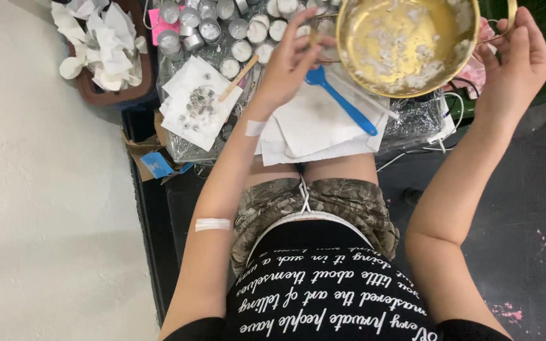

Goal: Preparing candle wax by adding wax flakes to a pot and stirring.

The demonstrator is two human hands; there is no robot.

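Gripping the brass bowl (pixel 406 41) rim at three o'clock, our right hand (pixel 516 60) is tilting it; our left hand (pixel 289 60), fingers pinched together, is steadying the nine o'clock edge above the blue spatula (pixel 342 101).

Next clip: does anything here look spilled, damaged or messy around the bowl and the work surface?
The gold bowl, steadied by the right hand and left hand, is smeared with white crumbly residue inside. Crumpled white tissues are heaped in a brown tray at the left. Torn cardboard hangs off the edge. Nothing looks freshly spilled.
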